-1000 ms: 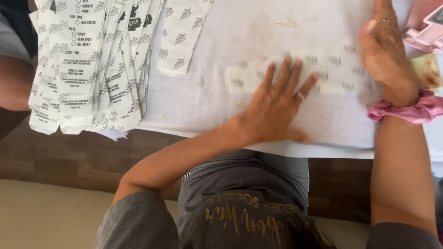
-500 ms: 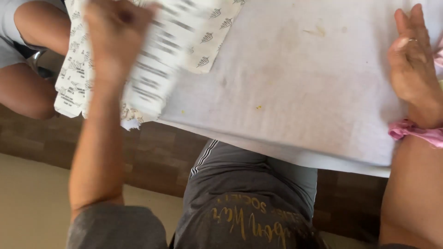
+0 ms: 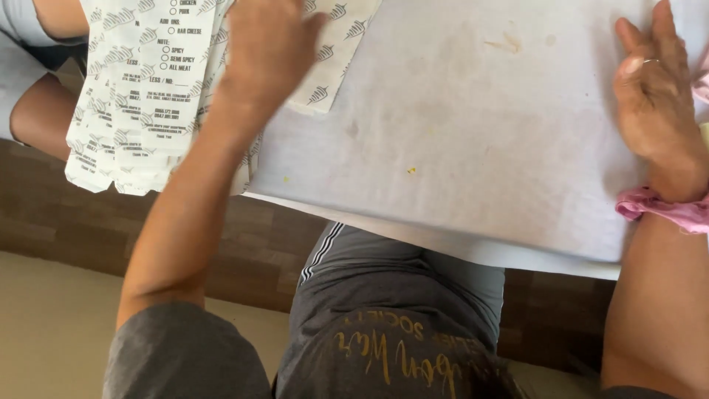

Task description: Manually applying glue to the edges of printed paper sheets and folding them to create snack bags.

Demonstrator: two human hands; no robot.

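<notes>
My left hand point(image 3: 266, 55) reaches over a fanned stack of white printed paper bags point(image 3: 140, 111) at the table's left end. Its back faces me and its fingers run off the top edge, so its grip is hidden. One more printed bag point(image 3: 336, 66) pokes out from under that hand. My right hand point(image 3: 653, 96) lies flat, fingers together, on a large pale sheet of paper point(image 3: 458, 148) that covers the table. It wears a ring, and a pink scrunchie point(image 3: 661, 210) sits on the wrist.
The pale sheet has a few small stains and crumbs and hangs over the table's near edge. Another person's bare leg point(image 3: 37, 111) is at the far left beside the stack. Below the table are my lap in grey clothing point(image 3: 399, 318) and a brown and beige floor.
My left hand left the middle of the sheet, where it pressed on a printed bag, and swept that bag left to the stack. My right hand stayed flat on the sheet.
</notes>
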